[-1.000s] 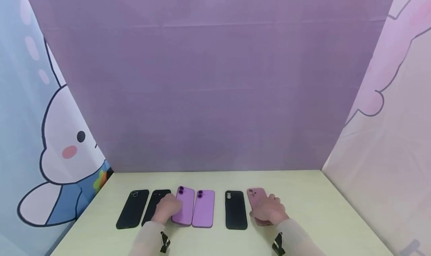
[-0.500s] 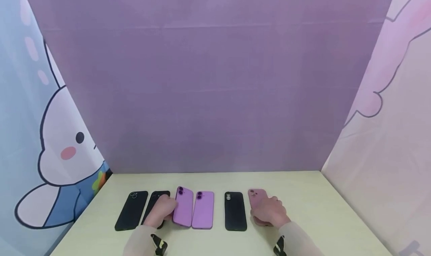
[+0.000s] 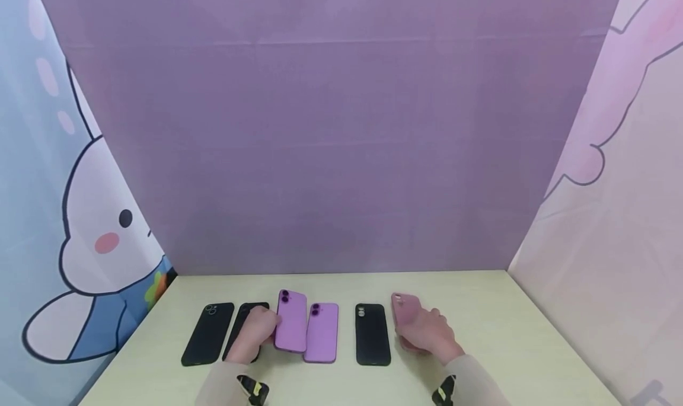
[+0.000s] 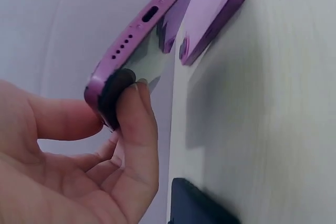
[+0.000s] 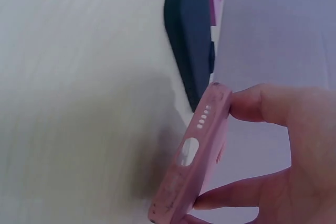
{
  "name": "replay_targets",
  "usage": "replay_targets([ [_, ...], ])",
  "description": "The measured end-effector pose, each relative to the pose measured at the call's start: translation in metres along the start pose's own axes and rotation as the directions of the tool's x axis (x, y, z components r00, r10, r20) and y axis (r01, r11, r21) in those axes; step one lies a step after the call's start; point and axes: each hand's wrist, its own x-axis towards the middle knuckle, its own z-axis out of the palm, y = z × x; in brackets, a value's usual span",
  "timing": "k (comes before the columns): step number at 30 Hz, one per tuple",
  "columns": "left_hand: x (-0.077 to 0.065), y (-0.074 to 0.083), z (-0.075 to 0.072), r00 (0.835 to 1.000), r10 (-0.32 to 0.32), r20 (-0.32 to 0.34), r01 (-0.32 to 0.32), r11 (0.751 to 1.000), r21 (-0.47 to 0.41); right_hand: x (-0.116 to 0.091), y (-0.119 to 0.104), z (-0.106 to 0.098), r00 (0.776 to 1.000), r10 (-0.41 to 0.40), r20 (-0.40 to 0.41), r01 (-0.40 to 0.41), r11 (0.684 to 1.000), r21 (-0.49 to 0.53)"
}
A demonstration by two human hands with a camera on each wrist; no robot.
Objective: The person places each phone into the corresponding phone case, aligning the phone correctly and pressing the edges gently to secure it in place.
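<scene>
My left hand pinches a purple phone by its left edge, thumb on one face and a finger on the other. The phone's charging port end and glossy screen side face the left wrist view, and a shadow shows beneath it on the table. A second purple phone lies right beside it, partly overlapped. My right hand grips a pink phone case by its two long sides, tilted above the table with its port cutout visible. A black phone case lies just left of that hand.
Two black phones lie at the left: one at the far left, and another partly hidden by my left hand. The pale table meets a purple backdrop, with printed cloth walls on both sides.
The left hand, first drawing slightly left to the phone's edge, has raised the purple phone off the table. The right hand has lifted the pink case a little.
</scene>
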Motion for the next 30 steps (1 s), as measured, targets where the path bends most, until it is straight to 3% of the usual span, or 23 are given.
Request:
replay_targets([
  [6, -0.003, 0.000, 0.009, 1.000, 0.004, 0.031, -0.002, 0.997, -0.076, -0.001, -0.004, 0.000, 1.000, -0.009, -0.014, 0.009, 0.999, 0.031],
  [15, -0.008, 0.006, 0.019, 0.993, 0.032, 0.114, -0.013, 0.986, -0.169, -0.011, -0.013, -0.008, 0.996, -0.083, -0.027, 0.087, 0.983, 0.163],
  [25, -0.017, 0.013, 0.031, 0.990, 0.049, 0.132, -0.023, 0.982, -0.190, -0.021, -0.024, -0.004, 0.990, -0.142, 0.002, 0.131, 0.923, 0.361],
  [30, -0.019, 0.015, 0.037, 0.989, 0.039, 0.145, -0.003, 0.970, -0.243, -0.022, -0.028, -0.002, 0.988, -0.152, 0.028, 0.127, 0.898, 0.422],
])
